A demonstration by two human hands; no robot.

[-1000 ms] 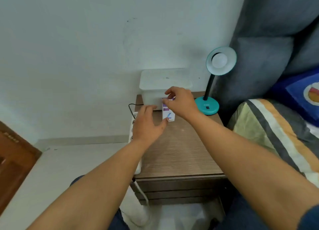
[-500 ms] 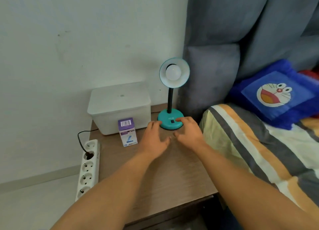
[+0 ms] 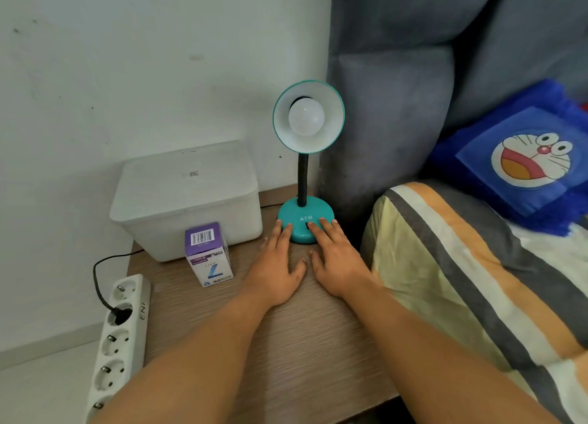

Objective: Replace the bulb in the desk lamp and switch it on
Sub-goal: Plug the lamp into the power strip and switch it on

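A teal desk lamp point(image 3: 304, 215) stands at the back of the wooden bedside table point(image 3: 286, 344), its shade facing me with a white bulb point(image 3: 306, 116) screwed in and unlit. My left hand point(image 3: 276, 264) lies flat on the table, fingertips touching the left side of the lamp's base. My right hand point(image 3: 334, 258) lies flat beside it, fingertips resting on the base over the dark switch. A purple and white bulb box point(image 3: 208, 253) stands upright to the left of my hands.
A white lidded plastic box point(image 3: 187, 197) sits at the table's back left. A white power strip point(image 3: 119, 337) with a black plug lies along the left edge. A grey headboard point(image 3: 391, 121), striped bedding point(image 3: 471, 280) and a blue cartoon pillow point(image 3: 525, 162) border the right.
My hands left the bulb box, which stays standing on the table, and moved right to the lamp's base. My view turned right and closer to the lamp.
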